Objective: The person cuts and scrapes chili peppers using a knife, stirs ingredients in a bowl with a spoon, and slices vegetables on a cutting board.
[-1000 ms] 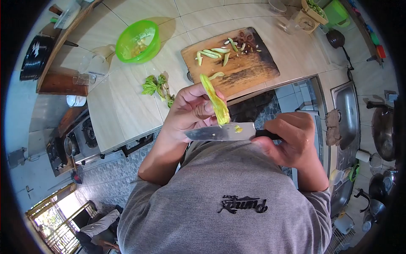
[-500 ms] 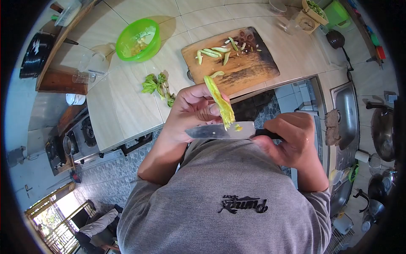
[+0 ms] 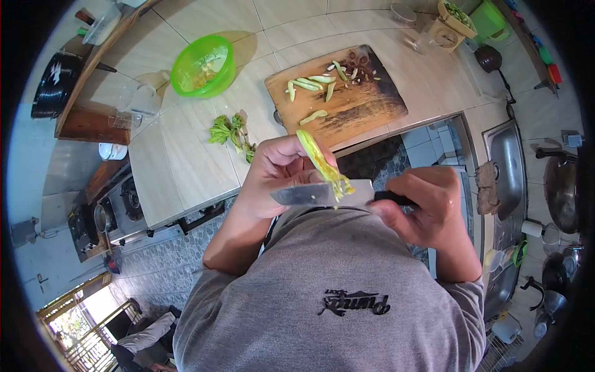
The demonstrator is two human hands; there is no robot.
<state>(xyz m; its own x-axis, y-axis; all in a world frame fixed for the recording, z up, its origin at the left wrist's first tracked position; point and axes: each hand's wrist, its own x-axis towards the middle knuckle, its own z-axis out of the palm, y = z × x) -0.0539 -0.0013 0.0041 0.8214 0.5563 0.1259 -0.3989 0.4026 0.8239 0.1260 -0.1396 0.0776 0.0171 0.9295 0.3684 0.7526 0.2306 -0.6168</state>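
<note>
Left fingers (image 3: pixel 284 147) grip the slender yellow-green vegetable (image 3: pixel 317 155), right fingers (image 3: pixel 420 182) the black-handled steel knife (image 3: pixel 304 195); blade contact unclear, I'd cut shallowly.

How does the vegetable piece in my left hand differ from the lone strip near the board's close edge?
The held piece is gripped by the left hand; the lone strip lies on the cutting board. The held piece shows yellow, ragged pulp at its lower end, while the lone strip looks plain pale green. The held piece appears larger than the lone strip. Both are elongated and partly green.
</note>
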